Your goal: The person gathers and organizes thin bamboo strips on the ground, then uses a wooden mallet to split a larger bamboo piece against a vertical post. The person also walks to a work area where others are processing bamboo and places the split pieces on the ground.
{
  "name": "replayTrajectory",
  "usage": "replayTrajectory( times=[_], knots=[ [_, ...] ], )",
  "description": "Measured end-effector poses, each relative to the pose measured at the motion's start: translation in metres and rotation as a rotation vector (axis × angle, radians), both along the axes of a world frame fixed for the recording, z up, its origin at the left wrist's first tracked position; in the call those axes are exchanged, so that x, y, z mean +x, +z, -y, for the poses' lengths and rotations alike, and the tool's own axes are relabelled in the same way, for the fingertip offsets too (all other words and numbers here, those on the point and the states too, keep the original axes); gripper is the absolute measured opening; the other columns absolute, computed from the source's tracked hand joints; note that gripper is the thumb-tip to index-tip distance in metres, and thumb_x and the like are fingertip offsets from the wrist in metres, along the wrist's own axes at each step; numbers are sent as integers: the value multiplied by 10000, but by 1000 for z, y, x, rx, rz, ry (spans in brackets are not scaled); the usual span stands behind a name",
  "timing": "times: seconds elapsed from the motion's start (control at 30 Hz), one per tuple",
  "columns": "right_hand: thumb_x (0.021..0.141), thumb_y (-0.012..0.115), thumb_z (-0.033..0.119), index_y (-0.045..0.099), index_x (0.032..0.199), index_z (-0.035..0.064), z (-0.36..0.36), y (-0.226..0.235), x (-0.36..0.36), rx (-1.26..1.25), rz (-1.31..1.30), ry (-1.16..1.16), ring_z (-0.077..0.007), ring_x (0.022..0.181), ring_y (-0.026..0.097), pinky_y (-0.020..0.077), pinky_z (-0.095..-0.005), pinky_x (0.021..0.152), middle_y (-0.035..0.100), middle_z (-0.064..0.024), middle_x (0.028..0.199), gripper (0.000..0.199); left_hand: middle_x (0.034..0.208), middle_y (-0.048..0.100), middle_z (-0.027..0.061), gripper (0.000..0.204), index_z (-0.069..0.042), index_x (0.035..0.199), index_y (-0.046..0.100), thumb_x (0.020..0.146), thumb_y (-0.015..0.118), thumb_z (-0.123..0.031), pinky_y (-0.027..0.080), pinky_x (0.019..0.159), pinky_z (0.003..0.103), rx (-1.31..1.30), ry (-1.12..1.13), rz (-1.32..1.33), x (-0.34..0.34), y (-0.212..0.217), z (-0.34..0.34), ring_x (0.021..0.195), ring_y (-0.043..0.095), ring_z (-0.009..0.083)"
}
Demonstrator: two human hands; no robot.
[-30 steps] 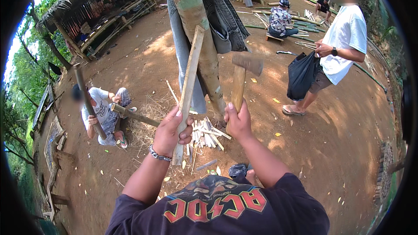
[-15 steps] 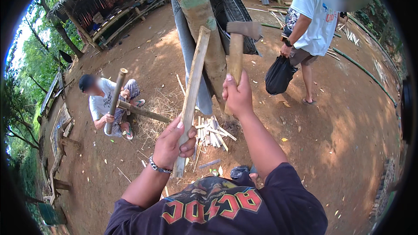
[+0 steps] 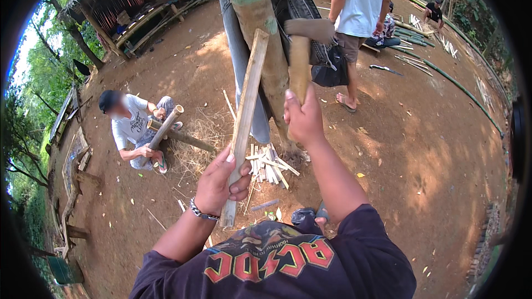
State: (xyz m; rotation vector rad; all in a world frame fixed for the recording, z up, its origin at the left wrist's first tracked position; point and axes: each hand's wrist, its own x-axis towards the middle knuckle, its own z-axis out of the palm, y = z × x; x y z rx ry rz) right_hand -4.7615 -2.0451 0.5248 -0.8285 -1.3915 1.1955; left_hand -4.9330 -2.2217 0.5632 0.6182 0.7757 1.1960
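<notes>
My left hand is closed around the lower part of a long split bamboo slat, which stands upright with its top in front of a tree trunk. In my right hand is the wooden handle of a hatchet. Its dark metal head is up, close to the right of the slat's top but apart from it. Below, on the ground at the trunk's foot, lies a pile of short split sticks.
At the left a crouching person holds a bamboo pole by another leaning pole. Another person stands at the right near a black bag. Grey and black cloths hang at the trunk. Green bamboo poles lie farther right.
The hatchet head has tilted slightly while both my hands keep their grips. The standing person has walked away with the bag. The crouching person's upright pole has tilted right.
</notes>
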Motion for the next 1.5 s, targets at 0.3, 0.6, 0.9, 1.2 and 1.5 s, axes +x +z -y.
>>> replayTrajectory(
  times=[0.3,0.6,0.9,1.2,1.5],
  knots=[
    [1017,525,226,449,1138,65,0,-1,-3,43,-86,-63,-65,546,479,432,-235,498,502,-6,748,216,919,456,42,350,-171,1378,366,1036,402,-239,305,457,195,-2,-12,-18,-2,-6,-3,571,361,66],
    [1010,536,216,439,1162,66,-1,2,-3,64,-163,-67,-69,536,477,428,-235,485,495,-7,719,234,906,454,30,331,-180,1362,378,1042,403,-264,309,451,192,13,-32,0,-2,-11,-4,567,363,64],
    [1002,526,216,450,1248,37,-4,13,8,112,-235,-166,-113,571,553,466,-285,534,569,-48,741,313,888,457,23,305,-174,1325,395,1037,419,-271,305,443,192,2,-30,-29,-1,-10,-5,544,356,61],
    [1002,535,246,464,1231,19,-4,26,15,151,-104,-185,-107,576,550,461,-272,525,564,-40,749,330,887,455,18,316,-190,1343,382,1036,414,-254,305,441,195,3,-54,31,-5,-12,-6,539,360,65],
    [1006,524,194,443,1249,2,9,-5,8,77,-139,-156,-81,557,516,448,-253,517,542,-19,746,320,883,452,28,361,-192,1384,359,1037,419,-266,304,438,195,-17,-33,4,-2,-9,-6,540,360,67]
  ],
)
